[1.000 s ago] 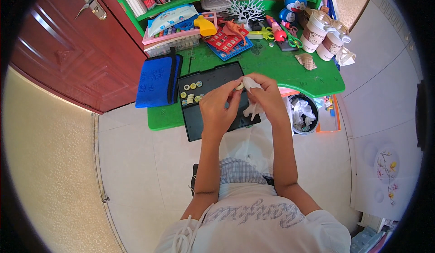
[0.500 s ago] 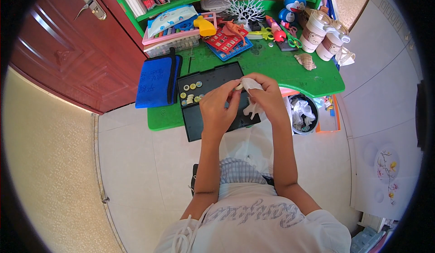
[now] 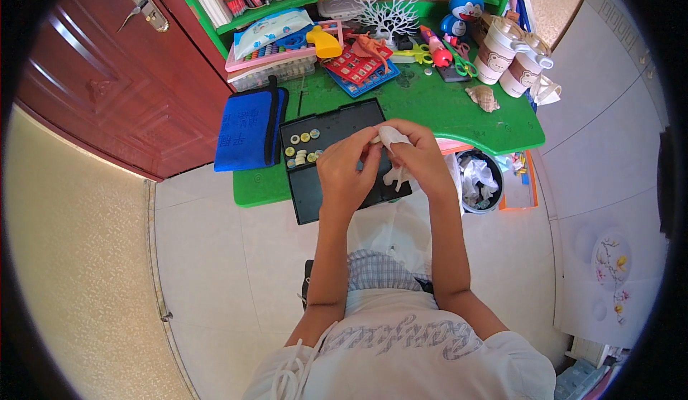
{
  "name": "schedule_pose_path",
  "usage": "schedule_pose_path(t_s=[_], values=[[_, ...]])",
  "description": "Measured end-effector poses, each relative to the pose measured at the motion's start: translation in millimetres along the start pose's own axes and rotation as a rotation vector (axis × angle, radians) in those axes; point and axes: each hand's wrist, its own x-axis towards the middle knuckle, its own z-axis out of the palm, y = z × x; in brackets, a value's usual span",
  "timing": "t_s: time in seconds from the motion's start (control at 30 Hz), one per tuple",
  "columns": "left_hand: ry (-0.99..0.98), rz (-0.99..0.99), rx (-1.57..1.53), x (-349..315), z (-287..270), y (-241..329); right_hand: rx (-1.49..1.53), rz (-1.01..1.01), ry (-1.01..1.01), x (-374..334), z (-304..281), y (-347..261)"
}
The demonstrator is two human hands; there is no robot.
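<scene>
Over an open black case (image 3: 308, 198), my two hands meet with their fingertips close together. Between the thumb and fingers of my left hand (image 3: 345, 169) is a small, pale round piece (image 3: 376, 140), mostly hidden. My right hand (image 3: 421, 158) grips a crumpled white wipe (image 3: 392, 136) against that piece, and a loose end hangs below the fingers. Several similar round pieces (image 3: 305, 137), some with coloured faces, lie in the left part of the case. My hands cover its right part.
The case sits on a green desk (image 3: 430, 95). A blue zip pouch (image 3: 244, 131) lies to its left. Farther back are a yellow-handled thing (image 3: 324, 42), red and blue trays, scissors (image 3: 462, 60), a shell (image 3: 483, 98) and two cups (image 3: 497, 52). A bin (image 3: 479, 181) stands right.
The wipe has shifted slightly around the small piece, and my right-hand fingers have moved a little. My left hand stays nearly in place. The pieces in the case have not moved.
</scene>
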Motion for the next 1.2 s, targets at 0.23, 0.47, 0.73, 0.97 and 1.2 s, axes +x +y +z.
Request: schedule_pose_path(t_s=[0.23, 0.47, 0.73, 0.97, 1.2], values=[[-0.003, -0.013, -0.025, 0.7, -1.1, 2.0, -0.015, -0.038, 0.126, -0.3, -0.8, 1.2], [-0.005, 0.002, -0.001, -0.1, -1.4, 0.5, 0.032, 0.062, -0.052, 0.2, -2.1, -1.1], [-0.009, -0.020, 0.002, 0.0, -2.4, 2.1, 0.016, -0.001, 0.067, -0.6, -1.5, 1.3], [-0.001, -0.005, -0.013, -0.3, -2.2, 1.4, 0.032, -0.016, 0.074, 0.5, -7.5, 3.6], [-0.008, -0.012, -0.007, -1.4, -1.4, -0.2, 0.015, 0.009, -0.029, -0.9, -2.0, 1.6]])
